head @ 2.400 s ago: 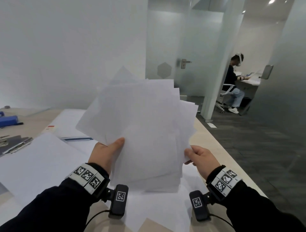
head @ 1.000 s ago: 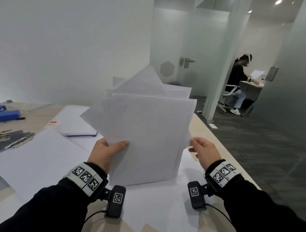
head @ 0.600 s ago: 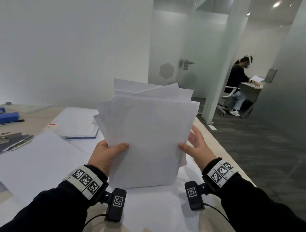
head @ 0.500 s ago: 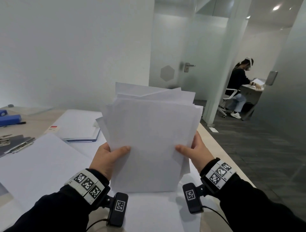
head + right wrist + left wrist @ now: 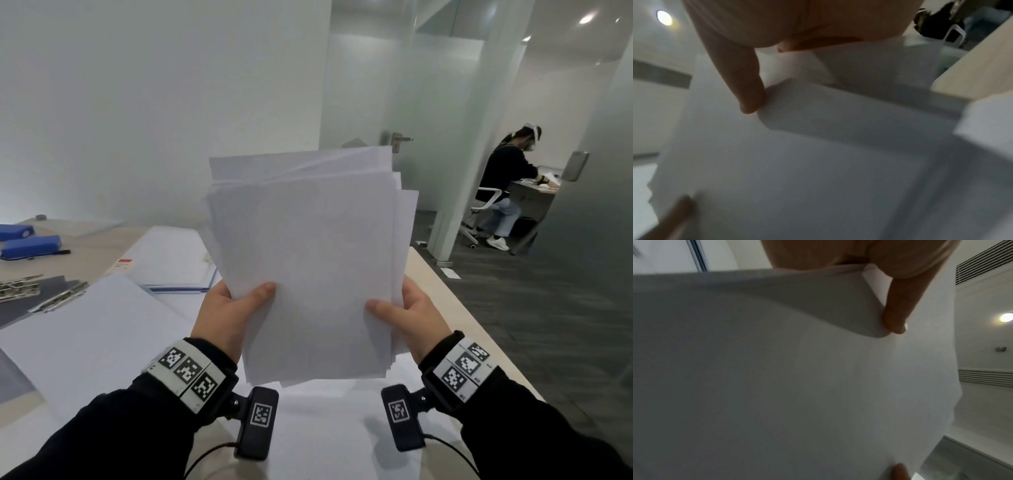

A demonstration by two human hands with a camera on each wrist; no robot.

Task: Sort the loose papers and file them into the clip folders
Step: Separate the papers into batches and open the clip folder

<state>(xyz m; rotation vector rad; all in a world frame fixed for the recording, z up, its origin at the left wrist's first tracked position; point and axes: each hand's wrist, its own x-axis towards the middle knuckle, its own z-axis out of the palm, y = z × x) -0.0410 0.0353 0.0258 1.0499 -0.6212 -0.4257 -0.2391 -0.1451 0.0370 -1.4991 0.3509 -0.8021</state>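
Note:
I hold a stack of loose white papers [image 5: 308, 257] upright above the table, its sheets roughly squared with a few top edges still uneven. My left hand [image 5: 233, 308] grips the stack's lower left edge, thumb on the front. My right hand [image 5: 400, 315] grips the lower right edge, thumb on the front too. The left wrist view shows the papers [image 5: 797, 378] under my thumb; the right wrist view shows the papers [image 5: 807, 154] likewise. A dark clip folder [image 5: 51, 294] with a metal clip lies open at the left, a white sheet over it.
More white sheets [image 5: 102, 335] cover the table [image 5: 442, 291] under my arms. A white folder with a blue edge [image 5: 171, 260] lies behind them. Blue staplers [image 5: 30, 245] sit far left. The table edge runs along the right; another person [image 5: 507, 185] sits at a far desk.
The fanned-out sheets have been drawn together into a squarer stack. My right hand moved from pinching the side edge to gripping the lower right with the thumb in front.

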